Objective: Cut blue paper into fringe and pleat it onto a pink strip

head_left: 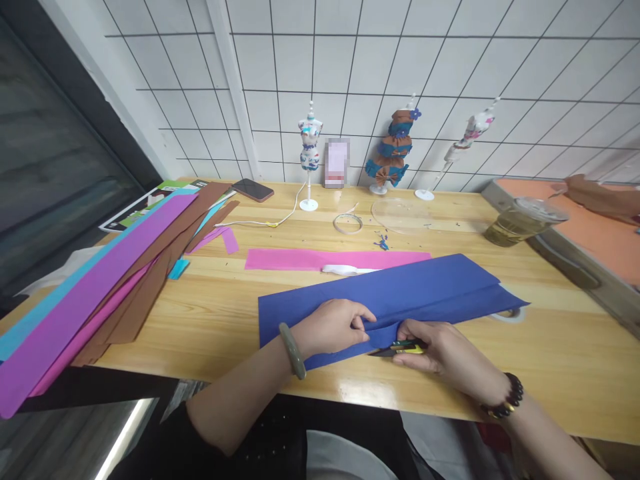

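Observation:
A long sheet of dark blue paper (420, 283) lies folded on the wooden table. On its left part rests my left hand (337, 327), wearing a bangle, its thumb and fingers curled together at the fold. My right hand (437, 347), with a beaded bracelet, is closed round a cutter with black and yellow parts (400, 347) at the paper's near edge. The dark blade end points left, beside the fold. Behind the blue sheet are a pink strip (300, 259) and a small white item (345, 269). A tape roll (513, 315) shows partly from under the right end.
Purple (110, 280), blue and brown strips are piled at the left. A phone (254, 190), small dress forms (310, 143), a clear disc and a tape ring (348, 223) stand or lie at the back. A drink cup (523, 221) is at the right.

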`<state>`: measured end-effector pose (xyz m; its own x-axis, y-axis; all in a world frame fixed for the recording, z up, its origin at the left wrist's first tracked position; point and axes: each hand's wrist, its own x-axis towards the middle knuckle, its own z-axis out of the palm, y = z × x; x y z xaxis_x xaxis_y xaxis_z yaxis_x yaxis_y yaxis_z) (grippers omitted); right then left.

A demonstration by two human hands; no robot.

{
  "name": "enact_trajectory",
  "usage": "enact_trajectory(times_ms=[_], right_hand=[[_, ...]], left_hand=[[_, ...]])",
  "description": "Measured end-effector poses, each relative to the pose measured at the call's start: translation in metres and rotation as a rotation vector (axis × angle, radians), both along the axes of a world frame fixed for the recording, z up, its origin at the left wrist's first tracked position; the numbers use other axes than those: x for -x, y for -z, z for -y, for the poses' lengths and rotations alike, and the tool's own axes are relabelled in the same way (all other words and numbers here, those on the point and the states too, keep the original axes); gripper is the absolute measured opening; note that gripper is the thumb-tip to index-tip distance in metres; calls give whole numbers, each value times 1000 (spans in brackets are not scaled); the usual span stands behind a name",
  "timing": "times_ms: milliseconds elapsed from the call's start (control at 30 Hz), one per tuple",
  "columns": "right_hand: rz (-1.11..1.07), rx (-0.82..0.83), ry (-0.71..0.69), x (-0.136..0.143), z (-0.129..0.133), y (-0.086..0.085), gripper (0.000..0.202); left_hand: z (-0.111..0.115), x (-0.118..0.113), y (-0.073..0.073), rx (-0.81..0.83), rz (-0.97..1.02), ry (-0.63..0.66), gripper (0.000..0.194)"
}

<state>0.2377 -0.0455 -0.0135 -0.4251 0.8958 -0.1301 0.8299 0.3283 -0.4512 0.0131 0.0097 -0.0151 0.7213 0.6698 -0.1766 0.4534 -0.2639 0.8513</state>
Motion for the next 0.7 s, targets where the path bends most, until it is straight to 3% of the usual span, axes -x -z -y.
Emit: enact_trajectory(times_ms=[700], right_hand=[[59, -90, -44, 1, -5, 2, 31]], left_hand=[[-2, 1, 0, 7, 17, -2, 35]])
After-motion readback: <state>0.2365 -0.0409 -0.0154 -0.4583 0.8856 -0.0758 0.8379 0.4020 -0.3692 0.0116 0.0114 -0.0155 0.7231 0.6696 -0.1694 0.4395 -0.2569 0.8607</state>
